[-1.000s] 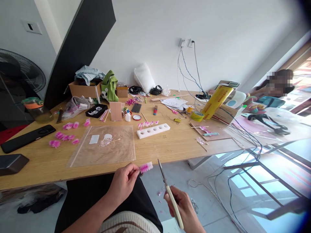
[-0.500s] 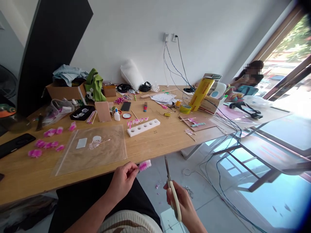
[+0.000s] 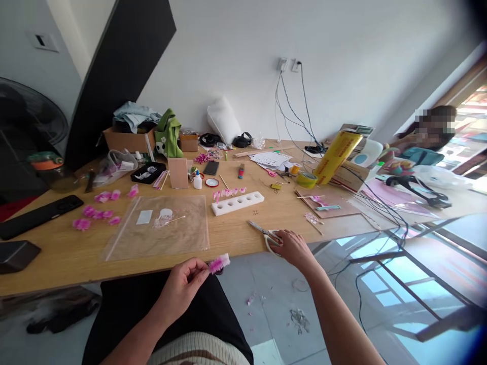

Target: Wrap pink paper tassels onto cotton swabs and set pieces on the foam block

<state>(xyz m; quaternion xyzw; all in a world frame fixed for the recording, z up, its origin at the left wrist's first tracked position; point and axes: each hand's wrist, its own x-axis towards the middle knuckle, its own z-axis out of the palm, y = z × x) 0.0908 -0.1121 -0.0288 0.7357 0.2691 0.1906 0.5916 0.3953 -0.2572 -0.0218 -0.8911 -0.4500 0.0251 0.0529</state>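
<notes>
My left hand [image 3: 185,281] pinches a small pink fringed piece [image 3: 219,263] in front of the table's near edge, over my lap. My right hand [image 3: 292,247] reaches onto the wooden table [image 3: 236,233] and rests on the handles of the scissors [image 3: 262,231], which lie flat on the tabletop with their blades pointing left. A white foam block with several holes [image 3: 238,203] lies just beyond, with small pink pieces [image 3: 228,192] behind it. A clear plastic sheet [image 3: 160,228] lies to the left.
Several pink flowers [image 3: 95,213] lie at the left, near a black phone [image 3: 40,217]. Boxes, a glue bottle [image 3: 197,180], tape [image 3: 306,179], a yellow roll [image 3: 337,157] and cables crowd the back. Another person [image 3: 429,137] sits at the far right. Scraps dot the floor.
My right hand has carried the scissors from above my lap up onto the table and laid them flat. The left hand keeps hold of the pink piece.
</notes>
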